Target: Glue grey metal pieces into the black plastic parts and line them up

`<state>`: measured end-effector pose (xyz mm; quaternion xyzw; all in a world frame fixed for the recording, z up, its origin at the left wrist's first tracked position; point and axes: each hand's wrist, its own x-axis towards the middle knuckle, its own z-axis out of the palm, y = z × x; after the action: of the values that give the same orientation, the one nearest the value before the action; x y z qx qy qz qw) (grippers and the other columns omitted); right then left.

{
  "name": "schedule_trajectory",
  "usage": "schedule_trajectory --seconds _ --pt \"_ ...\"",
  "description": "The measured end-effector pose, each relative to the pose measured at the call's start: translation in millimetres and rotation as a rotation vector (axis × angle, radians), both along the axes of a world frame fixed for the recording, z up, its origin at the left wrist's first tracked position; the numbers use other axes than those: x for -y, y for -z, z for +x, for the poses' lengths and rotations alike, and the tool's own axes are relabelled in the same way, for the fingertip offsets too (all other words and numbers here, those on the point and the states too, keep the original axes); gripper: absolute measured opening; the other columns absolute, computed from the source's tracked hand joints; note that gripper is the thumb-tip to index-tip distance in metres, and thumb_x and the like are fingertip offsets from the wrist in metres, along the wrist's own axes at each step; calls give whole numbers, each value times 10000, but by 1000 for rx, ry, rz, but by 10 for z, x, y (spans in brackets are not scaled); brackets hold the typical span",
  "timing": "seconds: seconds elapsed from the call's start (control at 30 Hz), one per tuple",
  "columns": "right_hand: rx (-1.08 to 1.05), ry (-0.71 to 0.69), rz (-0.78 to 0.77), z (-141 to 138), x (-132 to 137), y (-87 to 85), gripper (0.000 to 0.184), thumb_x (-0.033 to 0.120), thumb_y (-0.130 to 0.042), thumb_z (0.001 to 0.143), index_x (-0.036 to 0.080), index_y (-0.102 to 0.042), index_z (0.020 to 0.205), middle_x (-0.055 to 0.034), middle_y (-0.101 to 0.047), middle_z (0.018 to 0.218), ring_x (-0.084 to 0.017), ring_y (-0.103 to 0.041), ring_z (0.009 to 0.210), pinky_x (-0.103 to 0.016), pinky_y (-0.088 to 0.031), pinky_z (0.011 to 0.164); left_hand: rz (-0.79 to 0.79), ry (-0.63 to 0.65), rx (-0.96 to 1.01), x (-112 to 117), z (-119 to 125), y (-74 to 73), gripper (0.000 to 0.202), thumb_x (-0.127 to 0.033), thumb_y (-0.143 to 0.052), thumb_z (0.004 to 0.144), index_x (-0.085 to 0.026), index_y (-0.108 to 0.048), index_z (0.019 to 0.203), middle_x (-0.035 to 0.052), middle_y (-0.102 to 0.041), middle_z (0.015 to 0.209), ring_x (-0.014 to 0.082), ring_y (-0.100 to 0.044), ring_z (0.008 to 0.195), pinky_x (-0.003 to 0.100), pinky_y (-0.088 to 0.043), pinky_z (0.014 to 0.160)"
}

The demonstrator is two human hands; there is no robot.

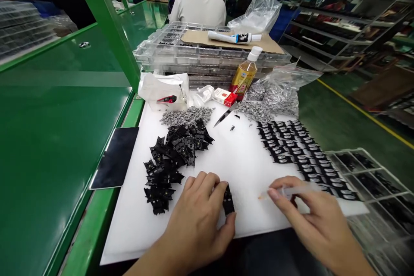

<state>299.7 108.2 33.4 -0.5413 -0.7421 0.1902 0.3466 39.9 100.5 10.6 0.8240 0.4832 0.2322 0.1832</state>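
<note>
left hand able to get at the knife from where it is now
Probably yes: only bare white board lies between the left hand and the knife, with the black parts off to one side. It would need to release the black piece first.

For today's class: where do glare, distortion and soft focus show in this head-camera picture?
In the head view, wide-angle distortion bends the edges of the green workbench, a pale band of glare crosses its top, the white board looks very bright, and the far shelving falls dim and soft.

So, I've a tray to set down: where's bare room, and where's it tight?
Bare white board lies between the black pile and the black rows, below the knife. Green bench is bare left of the tablet. Crowded: the far end by the bottle, and around the left hand and right hand.
</note>
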Motion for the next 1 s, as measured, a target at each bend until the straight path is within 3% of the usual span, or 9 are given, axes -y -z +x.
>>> schedule_trajectory --seconds 0.1,0.23,0.37,0.47,0.53,0.63,0.77,0.87,1.0 --pt "-81 149 91 11 62 48 82 331 -690 1000 260 -701 960 0 -694 814 -173 -657 684 -273 -494 624 53 -8 29 -3 -2 16 336 -310 -641 971 -166 -600 1273 112 -615 1130 300 -567 1004 493 -480 838" --pt "-89 -37 -74 40 98 41 54 312 -703 992 265 -729 991 -16 -700 904 -173 -656 728 -275 -493 636 55 41 13 8 6 14 349 -336 -660 965 -163 -614 1264 104 -621 1111 299 -565 988 491 -484 823" --pt "-687 124 -81 -73 83 -16 131 330 -597 1049 278 -697 982 -55 -655 1071 -233 -627 1075 -356 -513 942 14 117 -34 12 12 -11 355 -365 -667 957 -173 -635 1255 98 -624 1099 297 -560 973 485 -486 800" --pt "-1146 -96 -321 -294 22 -48 135 318 -570 1042 268 -639 937 -13 -566 796 -192 -571 781 -373 -515 810 28 113 -20 13 5 -4 354 -371 -666 960 -177 -637 1255 94 -616 1099 290 -554 974 483 -486 810" --pt "-1364 -229 -514 -433 -36 -41 223 432 -618 992 250 -588 867 33 -393 668 -160 -393 615 -332 -432 652 48 113 -16 13 1 12 365 -370 -668 962 -173 -633 1267 89 -611 1091 284 -550 971 483 -484 818" --pt "-1585 -238 -710 -546 -119 28 634 829 -552 888 241 -421 690 64 -242 606 -146 -247 567 -321 -310 571 68 115 -26 14 5 30 379 -376 -680 954 -170 -634 1269 86 -610 1083 279 -545 961 474 -479 807" --pt "-1621 -304 -703 -575 -183 168 782 982 -310 858 252 -229 590 79 -104 499 -133 -134 465 -350 -215 498 73 107 -29 12 21 28 346 -372 -680 951 -165 -649 1227 85 -615 1065 274 -543 947 454 -470 780" --pt "-1536 -384 -657 -593 -191 224 722 918 -343 861 266 -224 573 75 -109 462 -137 -131 433 -372 -219 489 83 105 -25 5 26 22 344 -364 -674 954 -157 -649 1227 87 -617 1066 272 -548 948 454 -472 781" --pt "-1474 -324 -661 -607 -177 220 666 872 -362 825 270 -239 569 70 -119 454 -144 -143 429 -374 -246 494 85 108 -23 -7 26 28 369 -358 -677 953 -156 -642 1260 91 -618 1072 276 -551 956 455 -471 782"
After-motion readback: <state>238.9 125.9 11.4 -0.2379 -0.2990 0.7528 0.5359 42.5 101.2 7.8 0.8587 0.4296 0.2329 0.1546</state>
